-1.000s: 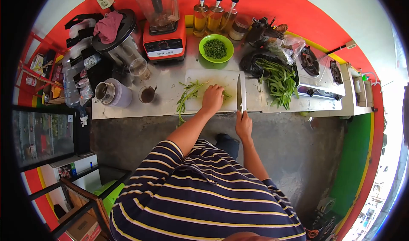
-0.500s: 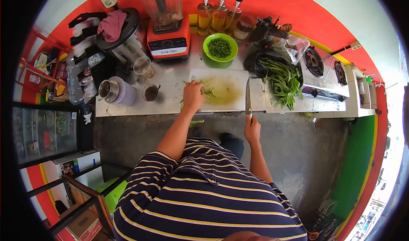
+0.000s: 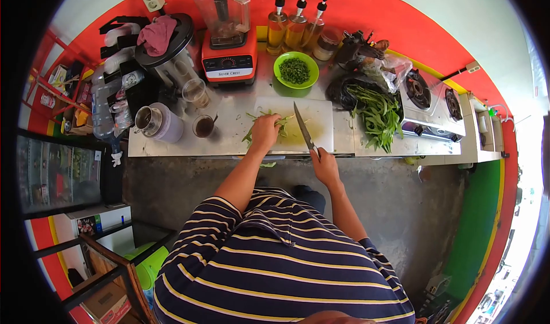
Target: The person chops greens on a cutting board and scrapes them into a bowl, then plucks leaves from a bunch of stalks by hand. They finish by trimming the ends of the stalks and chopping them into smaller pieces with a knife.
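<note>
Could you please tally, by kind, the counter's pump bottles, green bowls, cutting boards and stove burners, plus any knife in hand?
Pump bottles: 3
Green bowl: 1
Cutting board: 1
Stove burners: 2
Hand-held knife: 1
Total: 8

The cutting board (image 3: 322,118) is lying on the surface (image 3: 229,144), stems (image 3: 283,127) resting toward its left end under the left hand (image 3: 264,131), the knife (image 3: 303,127) slanting over its right half in the right hand (image 3: 325,166). Behind it the bowl (image 3: 296,86) is standing with chopped leaves (image 3: 294,70) inside, pump bottles (image 3: 295,31) lining up behind that. I'm seeing the blender (image 3: 229,58) left of the bowl, a glass (image 3: 204,127) left of the board, and the leafy bunch (image 3: 381,118) lying between board and stove (image 3: 438,111).
</note>
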A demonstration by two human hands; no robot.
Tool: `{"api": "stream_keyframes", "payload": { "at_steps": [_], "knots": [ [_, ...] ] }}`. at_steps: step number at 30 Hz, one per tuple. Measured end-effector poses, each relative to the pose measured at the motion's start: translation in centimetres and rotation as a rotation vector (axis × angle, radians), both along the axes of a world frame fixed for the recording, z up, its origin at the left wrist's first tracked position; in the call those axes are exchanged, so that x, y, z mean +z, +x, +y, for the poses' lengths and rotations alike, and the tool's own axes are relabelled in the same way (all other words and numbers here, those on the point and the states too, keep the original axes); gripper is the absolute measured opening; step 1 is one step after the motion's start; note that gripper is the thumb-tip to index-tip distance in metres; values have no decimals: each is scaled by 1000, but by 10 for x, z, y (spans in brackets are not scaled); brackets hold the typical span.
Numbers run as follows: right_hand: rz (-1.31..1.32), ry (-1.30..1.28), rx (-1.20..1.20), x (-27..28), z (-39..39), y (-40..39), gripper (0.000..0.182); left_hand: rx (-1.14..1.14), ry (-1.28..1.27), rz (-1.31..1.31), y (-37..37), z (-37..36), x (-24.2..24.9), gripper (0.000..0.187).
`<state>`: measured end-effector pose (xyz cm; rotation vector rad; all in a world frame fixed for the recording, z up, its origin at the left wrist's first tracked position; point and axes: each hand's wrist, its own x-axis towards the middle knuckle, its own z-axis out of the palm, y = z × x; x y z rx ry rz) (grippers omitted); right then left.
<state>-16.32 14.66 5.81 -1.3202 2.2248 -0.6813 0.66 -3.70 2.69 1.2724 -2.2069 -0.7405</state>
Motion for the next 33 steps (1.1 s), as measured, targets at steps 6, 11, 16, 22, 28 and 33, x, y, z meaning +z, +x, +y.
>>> {"api": "stream_keyframes", "payload": {
  "at_steps": [6,11,16,22,28,33],
  "knots": [
    [146,61,50,-4,-22,10,40,-15,-42,84,-10,7,-13,20],
    [200,159,98,0,-27,23,38,-6,-41,151,-11,4,-23,16],
    [252,226,100,-14,-31,42,33,-23,-35,148,-12,-1,-31,15],
    [259,218,87,-21,-52,40,33,-3,70,210,-12,-8,-29,16],
    [238,170,51,-33,-44,36,35,-7,234,350,-3,-42,-5,24],
    [131,43,-2,-37,-37,28,38,9,378,544,0,-66,14,21]
  ]
}}
